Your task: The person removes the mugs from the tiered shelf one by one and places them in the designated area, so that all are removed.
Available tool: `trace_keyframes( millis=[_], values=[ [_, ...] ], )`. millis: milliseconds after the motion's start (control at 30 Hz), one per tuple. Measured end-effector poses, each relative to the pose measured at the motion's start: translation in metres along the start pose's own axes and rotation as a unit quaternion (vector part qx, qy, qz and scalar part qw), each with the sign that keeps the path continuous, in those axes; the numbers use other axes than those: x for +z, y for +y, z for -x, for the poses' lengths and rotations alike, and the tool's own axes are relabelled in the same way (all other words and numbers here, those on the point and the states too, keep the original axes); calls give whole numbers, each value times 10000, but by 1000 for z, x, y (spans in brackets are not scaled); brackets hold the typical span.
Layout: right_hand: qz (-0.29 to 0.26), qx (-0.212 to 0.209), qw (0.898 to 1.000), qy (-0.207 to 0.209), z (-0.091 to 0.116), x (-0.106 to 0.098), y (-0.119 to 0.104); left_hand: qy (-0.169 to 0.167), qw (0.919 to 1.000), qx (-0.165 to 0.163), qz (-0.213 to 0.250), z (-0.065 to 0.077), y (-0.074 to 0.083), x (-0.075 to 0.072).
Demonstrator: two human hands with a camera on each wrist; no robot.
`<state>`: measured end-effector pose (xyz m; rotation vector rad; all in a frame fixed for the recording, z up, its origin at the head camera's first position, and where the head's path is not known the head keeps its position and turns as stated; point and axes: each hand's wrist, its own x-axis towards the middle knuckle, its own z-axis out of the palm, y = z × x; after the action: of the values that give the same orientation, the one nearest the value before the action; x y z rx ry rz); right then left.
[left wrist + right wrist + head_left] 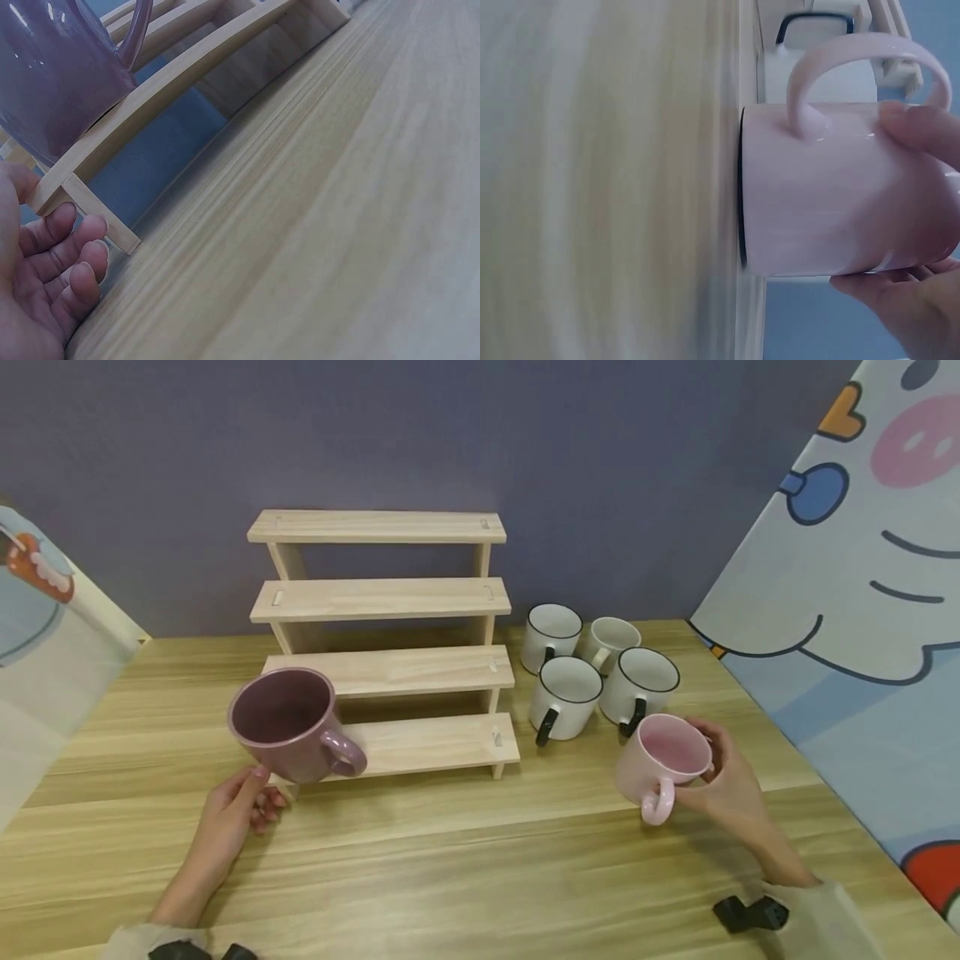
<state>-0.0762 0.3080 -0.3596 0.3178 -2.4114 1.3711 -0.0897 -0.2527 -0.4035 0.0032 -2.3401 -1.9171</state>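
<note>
A purple mug (303,760) sits at the left end of the rack's lowest shelf, its handle pointing right. My left hand (234,814) is just below and in front of it, thumb at the mug's base and the shelf corner, other fingers loosely bent beneath the board end. In the left wrist view, those relaxed fingers (79,262) hang beside the shelf's leg and hold nothing. On the right, my right hand (723,781) grips a pink mug (637,768) from its right side, thumb near the handle. The right wrist view shows its pink wall (817,195) upright, base close over the table.
A four-step wooden rack (420,747) stands against the grey-blue back panel. Right of it are three white mugs with black rims, one white mug (566,718) nearest the rack's front, plus a plain cream mug (617,633). Cartoon-printed panels (840,602) border the wood-grain table (450,877).
</note>
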Motion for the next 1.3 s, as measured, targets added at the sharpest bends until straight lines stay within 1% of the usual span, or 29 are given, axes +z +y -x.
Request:
trace_keyframes(
  millis=[167, 433, 567, 767, 867, 1000, 1100, 1200, 1300],
  values=[
    [91, 5, 9999, 88, -2, -11, 10, 39, 10000, 29, -32, 1, 1, -3],
    [-296, 16, 9995, 66, -6, -20, 18, 98, 9999, 7, -27, 1, 1, -5],
    [-285, 58, 9996, -7, -8, -23, 21, 130, 9999, 25, -14, 1, 2, -6],
    [-81, 94, 9998, -151, -11, -25, 22, 173, 9998, 20, -52, 3, 3, -7],
    [-180, 76, 9997, -163, -11, -25, 23, 179, 9998, -6, -107, 4, 3, -7],
    [22, 9, 9999, -99, -9, -25, 25, 165, 9996, 5, -249, 4, 3, -7],
    [327, -4, 9994, -68, -8, -26, 26, 152, 9996, -11, -233, 4, 3, -6],
    [477, -6, 9988, -116, -5, -30, 26, 150, 9997, -81, -199, 4, 4, -3],
    [584, -102, 9981, -150, -2, -35, 25, 100, 9996, -162, -200, 4, 3, 2]
  ],
)
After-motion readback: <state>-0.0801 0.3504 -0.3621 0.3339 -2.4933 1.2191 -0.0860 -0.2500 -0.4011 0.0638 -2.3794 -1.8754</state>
